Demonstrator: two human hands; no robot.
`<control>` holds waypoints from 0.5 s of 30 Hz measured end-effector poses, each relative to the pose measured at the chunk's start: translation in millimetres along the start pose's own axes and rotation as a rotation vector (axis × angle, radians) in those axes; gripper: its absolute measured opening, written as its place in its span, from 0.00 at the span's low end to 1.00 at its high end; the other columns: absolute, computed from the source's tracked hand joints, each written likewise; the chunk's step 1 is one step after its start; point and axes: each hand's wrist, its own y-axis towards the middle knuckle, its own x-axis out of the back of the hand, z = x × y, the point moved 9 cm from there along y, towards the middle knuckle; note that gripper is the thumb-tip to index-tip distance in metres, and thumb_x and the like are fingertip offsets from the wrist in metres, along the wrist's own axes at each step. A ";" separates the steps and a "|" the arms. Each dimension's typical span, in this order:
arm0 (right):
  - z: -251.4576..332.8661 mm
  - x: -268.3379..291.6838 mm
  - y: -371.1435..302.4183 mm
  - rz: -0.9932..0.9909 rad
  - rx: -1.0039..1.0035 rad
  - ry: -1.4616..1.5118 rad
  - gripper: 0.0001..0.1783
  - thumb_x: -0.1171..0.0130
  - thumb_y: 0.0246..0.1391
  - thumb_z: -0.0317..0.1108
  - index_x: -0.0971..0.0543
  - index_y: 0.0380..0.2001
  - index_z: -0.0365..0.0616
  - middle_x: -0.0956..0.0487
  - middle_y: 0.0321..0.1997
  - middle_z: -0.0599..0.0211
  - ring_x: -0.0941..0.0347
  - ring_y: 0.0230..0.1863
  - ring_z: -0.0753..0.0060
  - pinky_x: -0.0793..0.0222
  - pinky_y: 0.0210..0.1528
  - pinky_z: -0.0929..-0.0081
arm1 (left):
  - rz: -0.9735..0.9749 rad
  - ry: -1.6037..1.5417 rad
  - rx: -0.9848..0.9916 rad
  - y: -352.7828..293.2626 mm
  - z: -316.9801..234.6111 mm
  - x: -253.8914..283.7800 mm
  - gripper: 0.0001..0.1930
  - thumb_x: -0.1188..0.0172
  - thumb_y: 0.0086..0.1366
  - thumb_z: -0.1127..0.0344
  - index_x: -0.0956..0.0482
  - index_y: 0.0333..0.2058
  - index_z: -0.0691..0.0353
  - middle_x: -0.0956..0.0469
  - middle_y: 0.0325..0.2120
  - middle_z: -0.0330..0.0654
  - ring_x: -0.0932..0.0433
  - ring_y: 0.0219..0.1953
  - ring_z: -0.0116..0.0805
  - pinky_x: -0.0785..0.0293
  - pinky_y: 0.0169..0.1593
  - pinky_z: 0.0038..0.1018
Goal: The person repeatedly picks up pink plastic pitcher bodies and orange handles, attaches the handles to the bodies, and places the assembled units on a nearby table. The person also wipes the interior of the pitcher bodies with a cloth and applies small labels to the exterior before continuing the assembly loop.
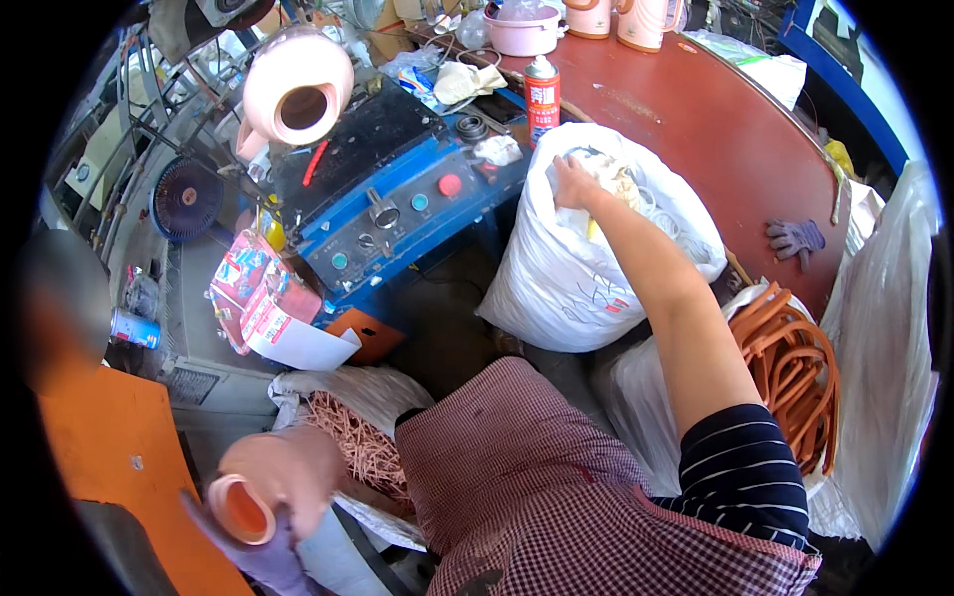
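Note:
My left hand (260, 561), in a purple-grey glove, grips a pink plastic jug (288, 467) at the lower left. The jug's round mouth is turned up, showing an orange-pink inside. My bare right hand (576, 185) reaches over the near side into a white woven sack (566, 273). Inside this sack lie pale, translucent rings or loops (656, 211). Its fingertips are partly hidden among the contents, so I cannot make out whether they hold anything. Below the jug stands an open sack of thin pink plastic strips (353, 432).
A blue machine panel (397, 233) with buttons stands ahead, with another pink jug (298, 84) above it. The red-brown table (686, 109) bears a spray can (542, 97) and a grey glove (795, 238). Brown curved handles (785, 368) fill a bag at right.

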 end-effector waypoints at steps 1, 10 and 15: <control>14.5 -3.2 -5.0 0.091 -0.015 0.104 0.59 0.26 0.32 0.38 0.47 0.68 0.48 0.47 0.70 0.41 0.41 0.66 0.40 0.33 0.59 0.52 | 0.061 -0.107 0.045 -10.0 -10.9 -8.3 0.58 0.24 0.40 0.56 0.49 0.67 0.65 0.39 0.62 0.56 0.36 0.62 0.50 0.39 0.64 0.41; 35.9 -6.1 -22.2 0.264 0.112 -0.215 0.44 0.38 0.41 0.40 0.42 0.63 0.45 0.37 0.61 0.36 0.30 0.55 0.40 0.28 0.53 0.54 | 0.576 -0.461 -0.103 -20.3 -110.6 -152.4 0.51 0.22 0.36 0.57 0.38 0.58 0.68 0.26 0.47 0.48 0.26 0.49 0.43 0.30 0.54 0.38; 21.0 -18.8 -8.7 -0.018 0.134 -0.254 0.30 0.40 0.44 0.36 0.30 0.54 0.42 0.26 0.53 0.42 0.28 0.55 0.45 0.29 0.54 0.56 | 0.666 -0.504 -0.233 -13.2 -152.0 -172.9 0.41 0.22 0.35 0.53 0.30 0.49 0.63 0.25 0.42 0.49 0.24 0.44 0.49 0.30 0.50 0.42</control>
